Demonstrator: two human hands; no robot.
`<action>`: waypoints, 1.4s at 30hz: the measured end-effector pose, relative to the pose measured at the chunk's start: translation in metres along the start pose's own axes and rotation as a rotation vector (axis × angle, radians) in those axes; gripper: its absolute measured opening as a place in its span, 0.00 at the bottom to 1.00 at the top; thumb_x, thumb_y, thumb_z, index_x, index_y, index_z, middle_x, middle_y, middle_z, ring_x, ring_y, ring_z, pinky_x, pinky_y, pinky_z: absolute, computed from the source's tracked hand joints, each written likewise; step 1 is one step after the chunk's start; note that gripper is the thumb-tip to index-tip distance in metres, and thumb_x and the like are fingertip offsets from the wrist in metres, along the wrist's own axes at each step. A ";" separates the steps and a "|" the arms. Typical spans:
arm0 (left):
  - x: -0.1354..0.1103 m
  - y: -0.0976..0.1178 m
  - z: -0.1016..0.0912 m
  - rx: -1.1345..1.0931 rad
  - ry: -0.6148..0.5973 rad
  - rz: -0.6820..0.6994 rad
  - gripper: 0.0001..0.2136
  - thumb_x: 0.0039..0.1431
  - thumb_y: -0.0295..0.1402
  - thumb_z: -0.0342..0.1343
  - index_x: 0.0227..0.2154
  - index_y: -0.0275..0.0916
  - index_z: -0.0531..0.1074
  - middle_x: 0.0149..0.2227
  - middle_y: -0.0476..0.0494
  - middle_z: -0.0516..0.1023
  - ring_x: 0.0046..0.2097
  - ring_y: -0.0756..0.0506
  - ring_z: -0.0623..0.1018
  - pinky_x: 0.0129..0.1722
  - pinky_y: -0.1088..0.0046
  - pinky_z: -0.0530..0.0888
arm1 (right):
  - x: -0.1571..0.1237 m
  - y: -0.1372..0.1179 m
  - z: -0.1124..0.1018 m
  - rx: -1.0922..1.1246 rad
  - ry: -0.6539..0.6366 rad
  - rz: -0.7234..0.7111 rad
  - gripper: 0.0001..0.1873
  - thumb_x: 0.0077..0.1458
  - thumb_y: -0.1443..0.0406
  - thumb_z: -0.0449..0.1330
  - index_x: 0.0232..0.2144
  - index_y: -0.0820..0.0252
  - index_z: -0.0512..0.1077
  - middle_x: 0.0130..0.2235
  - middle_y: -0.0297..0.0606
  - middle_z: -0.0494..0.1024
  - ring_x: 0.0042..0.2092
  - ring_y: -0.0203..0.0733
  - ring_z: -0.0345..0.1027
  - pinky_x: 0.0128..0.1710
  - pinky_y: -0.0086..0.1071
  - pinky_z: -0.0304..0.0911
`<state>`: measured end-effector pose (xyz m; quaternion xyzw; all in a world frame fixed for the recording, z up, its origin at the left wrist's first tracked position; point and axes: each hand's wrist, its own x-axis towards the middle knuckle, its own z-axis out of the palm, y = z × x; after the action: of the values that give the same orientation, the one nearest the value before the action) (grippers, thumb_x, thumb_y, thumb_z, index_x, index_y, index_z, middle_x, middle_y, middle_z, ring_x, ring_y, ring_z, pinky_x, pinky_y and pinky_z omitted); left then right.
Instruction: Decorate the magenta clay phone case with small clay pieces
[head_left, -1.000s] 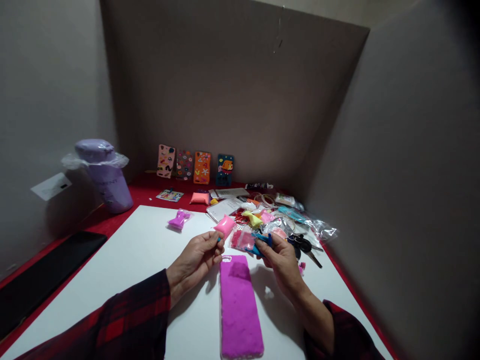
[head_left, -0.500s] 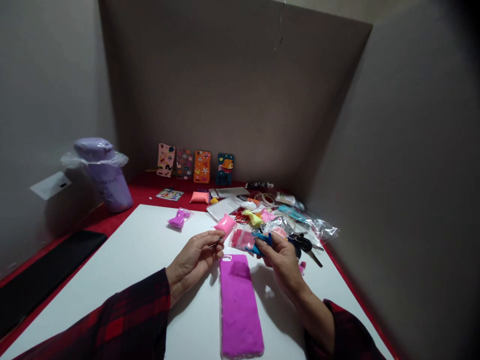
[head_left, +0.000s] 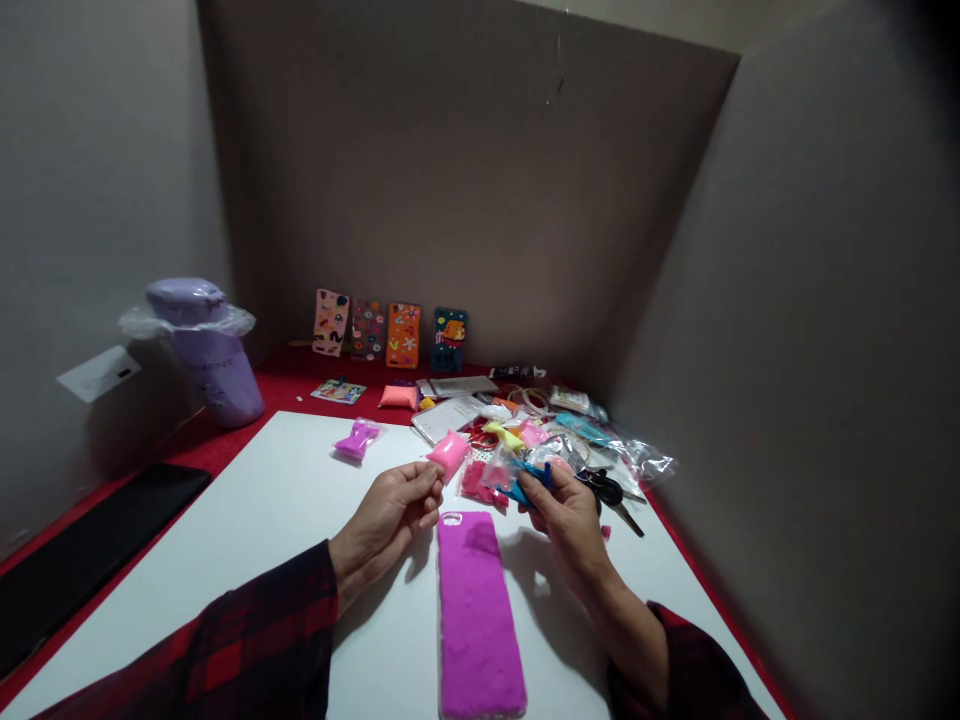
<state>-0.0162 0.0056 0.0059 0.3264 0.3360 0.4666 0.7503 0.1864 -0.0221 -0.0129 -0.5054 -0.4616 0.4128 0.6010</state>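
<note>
A phone case covered in purple clay [head_left: 480, 620] lies on the white board between my hands, its camera cutout toward the far end. My left hand [head_left: 401, 510] is closed in a pinch just beyond its upper left corner. What those fingertips hold, if anything, is too small to make out. Right behind them sits a pink clay packet [head_left: 448, 453]. My right hand [head_left: 566, 510] grips a blue clay packet [head_left: 525, 482] in clear plastic, raised above the board. A red clay packet [head_left: 480, 481] lies just past it, partly covered by the plastic.
Scissors [head_left: 619, 495] and a heap of clay packets and plastic bags lie at the back right. A purple clay packet [head_left: 358, 440] rests at the back left. Decorated phone cases [head_left: 403, 335] lean against the wall. A lilac tumbler [head_left: 214, 350] stands far left, beyond a black slab [head_left: 97, 550].
My right hand and the blue clay packet have shifted slightly right, baring more of the red packet. My left hand stays close to the same spot, its fingers pinched more tightly.
</note>
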 end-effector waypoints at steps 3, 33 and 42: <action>0.000 -0.002 -0.001 0.051 0.008 -0.023 0.09 0.52 0.33 0.62 0.26 0.31 0.71 0.20 0.51 0.66 0.18 0.57 0.62 0.14 0.86 0.59 | 0.000 0.000 0.002 -0.003 -0.012 0.001 0.18 0.49 0.54 0.65 0.24 0.62 0.68 0.19 0.28 0.64 0.18 0.28 0.49 0.16 0.24 0.42; 0.004 -0.015 0.001 0.137 -0.071 0.014 0.06 0.49 0.27 0.59 0.31 0.32 0.69 0.19 0.56 0.61 0.18 0.58 0.55 0.14 0.84 0.49 | -0.005 0.004 0.005 -0.054 -0.061 -0.100 0.17 0.52 0.56 0.62 0.22 0.60 0.64 0.20 0.29 0.64 0.21 0.30 0.54 0.17 0.24 0.45; 0.009 -0.006 0.013 0.178 -0.095 0.011 0.13 0.51 0.35 0.60 0.22 0.35 0.63 0.17 0.57 0.58 0.17 0.59 0.53 0.14 0.83 0.48 | -0.007 0.007 0.006 -0.098 -0.095 -0.174 0.16 0.56 0.57 0.59 0.23 0.61 0.66 0.21 0.30 0.66 0.23 0.31 0.57 0.21 0.25 0.50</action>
<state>0.0000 0.0093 0.0062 0.4151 0.3384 0.4229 0.7309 0.1783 -0.0265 -0.0201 -0.4720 -0.5515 0.3592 0.5865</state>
